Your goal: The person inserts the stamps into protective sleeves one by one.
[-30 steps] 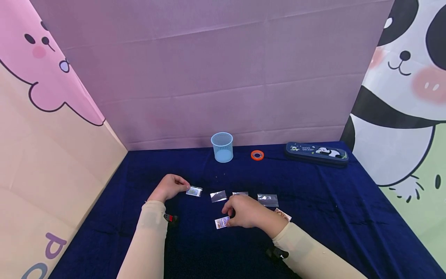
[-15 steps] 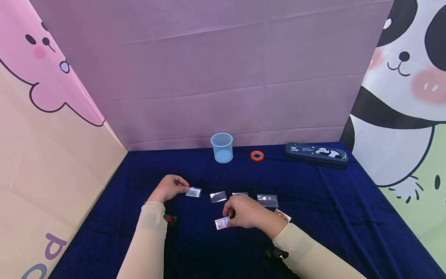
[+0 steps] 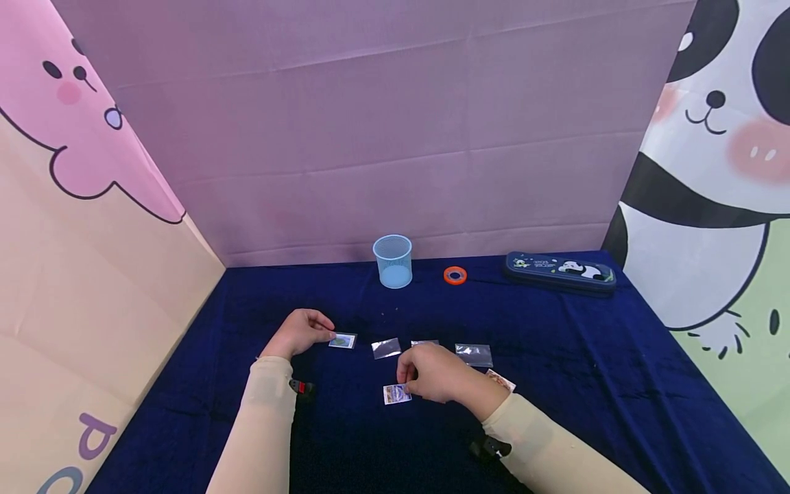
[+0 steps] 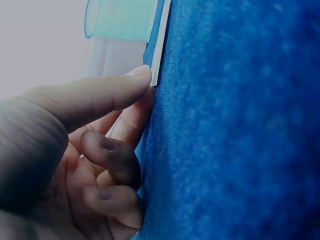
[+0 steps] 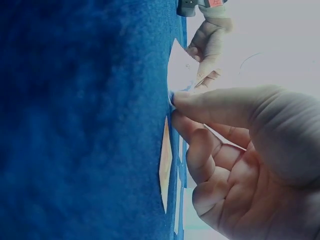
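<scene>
My left hand pinches the near-left edge of a small stamp in a clear sleeve, low over the blue cloth. In the left wrist view the sleeve shows only as a thin pale edge at the thumb tip. Between thumb and forefinger, my right hand holds a purple-and-white postage stamp by its right edge. Its toothed edge and pale back show in the right wrist view. Another stamp, brownish, lies partly hidden behind the right forearm.
Clear plastic sleeves lie in a row, one of them partly covered by the right hand. Behind them stand a light-blue mesh cup, an orange tape roll and a navy pencil case on the dark blue cloth.
My right hand has shifted slightly to the right with the stamp, which has turned a little and lies more level. The left hand stays on the sleeved stamp almost without moving.
</scene>
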Demonstrator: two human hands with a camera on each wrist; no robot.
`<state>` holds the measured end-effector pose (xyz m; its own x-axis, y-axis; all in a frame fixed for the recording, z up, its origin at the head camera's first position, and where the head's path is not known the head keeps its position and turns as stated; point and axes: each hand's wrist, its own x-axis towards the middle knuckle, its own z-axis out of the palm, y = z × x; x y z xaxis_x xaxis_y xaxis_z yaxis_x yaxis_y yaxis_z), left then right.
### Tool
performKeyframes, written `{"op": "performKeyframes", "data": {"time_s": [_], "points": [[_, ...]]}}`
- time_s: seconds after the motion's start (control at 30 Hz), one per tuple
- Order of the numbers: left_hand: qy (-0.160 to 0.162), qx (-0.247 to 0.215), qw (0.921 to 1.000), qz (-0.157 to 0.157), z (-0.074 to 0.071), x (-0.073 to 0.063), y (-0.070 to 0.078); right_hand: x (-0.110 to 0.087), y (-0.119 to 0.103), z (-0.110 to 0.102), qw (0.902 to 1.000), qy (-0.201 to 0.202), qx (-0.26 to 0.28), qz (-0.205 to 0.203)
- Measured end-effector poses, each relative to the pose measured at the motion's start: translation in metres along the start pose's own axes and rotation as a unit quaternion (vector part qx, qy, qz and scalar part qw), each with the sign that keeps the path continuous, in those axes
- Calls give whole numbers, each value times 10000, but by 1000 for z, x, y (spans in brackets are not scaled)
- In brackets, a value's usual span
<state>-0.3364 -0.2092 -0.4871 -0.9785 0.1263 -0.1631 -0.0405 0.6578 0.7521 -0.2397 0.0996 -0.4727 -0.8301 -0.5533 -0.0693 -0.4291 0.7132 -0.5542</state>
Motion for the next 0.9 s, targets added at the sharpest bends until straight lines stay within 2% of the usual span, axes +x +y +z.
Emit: {"op": "performKeyframes", "data": {"time_s": [0.47, 0.63, 0.9], "points": [[3, -51, 10000, 69, -1, 0, 1, -3, -2, -4, 9994, -121, 170, -273], [35, -35, 9998, 183, -2, -1, 3, -3, 0, -8, 9989, -164, 324, -290], [104, -55, 9991, 417, 1, 0, 5, -5, -1, -18, 9985, 3, 494, -232]]}}
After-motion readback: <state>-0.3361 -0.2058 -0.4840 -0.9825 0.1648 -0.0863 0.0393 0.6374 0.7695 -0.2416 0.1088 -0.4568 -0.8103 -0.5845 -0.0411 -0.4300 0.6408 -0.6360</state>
